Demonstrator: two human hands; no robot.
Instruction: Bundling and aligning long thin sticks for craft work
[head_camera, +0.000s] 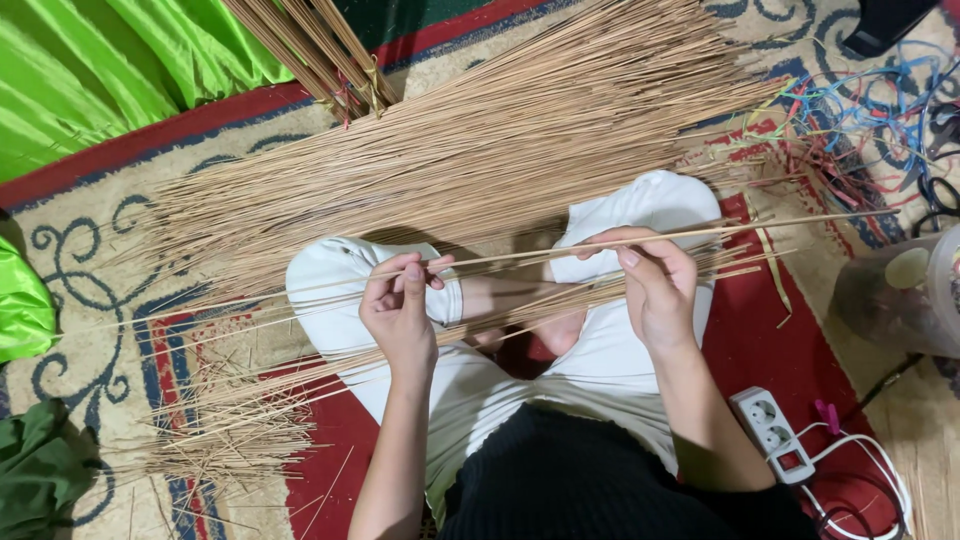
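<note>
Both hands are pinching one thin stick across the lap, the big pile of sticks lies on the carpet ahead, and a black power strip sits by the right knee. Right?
Not quite: the power strip is white, not black, as the head view shows. The rest holds: left hand and right hand pinch one thin stick across the lap, with the pile of sticks on the carpet ahead.

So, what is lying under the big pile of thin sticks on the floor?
Under the stick pile lies a patterned carpet, cream with dark blue scrolls and red borders. Its pattern shows around the edges and between sparse sticks; beneath the dense middle, the sticks cover whatever is there.
</note>
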